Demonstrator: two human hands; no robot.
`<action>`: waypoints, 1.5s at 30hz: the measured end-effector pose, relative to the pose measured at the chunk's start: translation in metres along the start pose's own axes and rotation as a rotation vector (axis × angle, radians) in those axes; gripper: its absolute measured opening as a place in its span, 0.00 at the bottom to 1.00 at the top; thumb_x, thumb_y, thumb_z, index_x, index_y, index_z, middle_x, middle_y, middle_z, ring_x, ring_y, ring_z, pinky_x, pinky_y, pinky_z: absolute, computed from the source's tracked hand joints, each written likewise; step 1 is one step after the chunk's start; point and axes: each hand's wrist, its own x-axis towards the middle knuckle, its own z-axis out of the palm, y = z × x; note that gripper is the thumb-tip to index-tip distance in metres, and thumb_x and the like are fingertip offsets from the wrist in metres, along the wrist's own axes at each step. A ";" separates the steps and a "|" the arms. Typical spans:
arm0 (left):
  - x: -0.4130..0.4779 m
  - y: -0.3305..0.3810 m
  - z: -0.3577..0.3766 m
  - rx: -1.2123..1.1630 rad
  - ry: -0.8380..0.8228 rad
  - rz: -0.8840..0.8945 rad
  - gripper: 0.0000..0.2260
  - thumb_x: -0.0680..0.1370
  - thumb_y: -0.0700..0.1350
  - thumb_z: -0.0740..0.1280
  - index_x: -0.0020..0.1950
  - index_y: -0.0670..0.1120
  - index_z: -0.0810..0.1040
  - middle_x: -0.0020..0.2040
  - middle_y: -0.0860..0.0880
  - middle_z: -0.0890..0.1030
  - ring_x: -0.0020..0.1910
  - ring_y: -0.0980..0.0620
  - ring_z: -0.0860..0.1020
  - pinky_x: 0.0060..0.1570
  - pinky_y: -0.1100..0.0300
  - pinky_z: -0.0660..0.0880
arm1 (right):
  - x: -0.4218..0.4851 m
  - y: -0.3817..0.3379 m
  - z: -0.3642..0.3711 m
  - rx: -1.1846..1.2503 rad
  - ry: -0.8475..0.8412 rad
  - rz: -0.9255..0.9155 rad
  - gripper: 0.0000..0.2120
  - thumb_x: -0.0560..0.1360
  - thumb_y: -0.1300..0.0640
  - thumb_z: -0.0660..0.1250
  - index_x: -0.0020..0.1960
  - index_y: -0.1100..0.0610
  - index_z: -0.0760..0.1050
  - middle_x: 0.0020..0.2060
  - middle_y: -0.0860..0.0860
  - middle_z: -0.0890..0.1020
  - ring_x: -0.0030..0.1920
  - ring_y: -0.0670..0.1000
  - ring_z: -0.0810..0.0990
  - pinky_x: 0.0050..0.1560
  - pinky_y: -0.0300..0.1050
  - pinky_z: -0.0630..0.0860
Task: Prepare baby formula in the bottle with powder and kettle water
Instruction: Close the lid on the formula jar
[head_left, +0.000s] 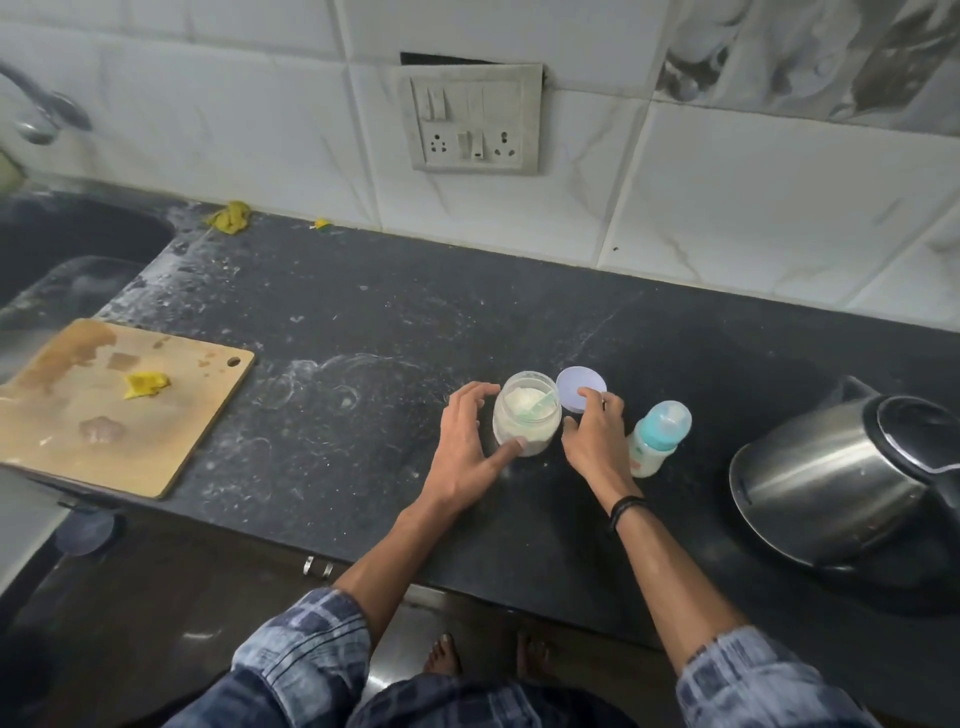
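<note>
The task looks barely begun. The clear plastic jar of white powder (526, 415) stands uncapped on the dark speckled stone desk (363, 332), a pale scoop inside it. The left hand (467, 441) cups the jar loosely, thumb touching its front. The right hand (597, 431) rests fingertips on the round lilac lid (579, 387) lying behind. The small baby bottle with teal collar and teat (657, 439) remains closed just right of that hand, and the steel kettle (841, 478) sits untouched, so scooping and pouring remain.

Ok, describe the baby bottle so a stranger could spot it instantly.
On the dark countertop, look between the steel kettle and the open powder jar. The baby bottle stands just beyond the right hand: small, white-bodied, with a teal collar and clear cap.
</note>
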 end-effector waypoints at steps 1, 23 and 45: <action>0.002 0.001 0.001 0.000 -0.006 -0.009 0.32 0.73 0.53 0.76 0.73 0.52 0.67 0.68 0.61 0.65 0.69 0.54 0.67 0.69 0.48 0.70 | 0.003 0.001 0.002 -0.010 -0.010 0.010 0.25 0.81 0.59 0.66 0.76 0.57 0.65 0.75 0.59 0.62 0.70 0.64 0.72 0.70 0.57 0.71; 0.023 0.004 0.017 0.062 -0.069 -0.125 0.45 0.69 0.61 0.75 0.81 0.51 0.59 0.77 0.57 0.64 0.74 0.56 0.59 0.74 0.49 0.63 | 0.032 -0.009 -0.007 0.134 0.067 0.044 0.28 0.74 0.58 0.75 0.71 0.50 0.70 0.69 0.57 0.69 0.63 0.62 0.77 0.57 0.51 0.74; 0.025 0.004 0.021 0.092 -0.006 -0.058 0.36 0.68 0.65 0.70 0.72 0.51 0.71 0.64 0.65 0.69 0.64 0.76 0.59 0.70 0.51 0.64 | 0.001 -0.058 -0.081 -0.189 -0.215 -0.373 0.48 0.69 0.66 0.75 0.80 0.43 0.54 0.71 0.53 0.69 0.72 0.57 0.63 0.67 0.52 0.69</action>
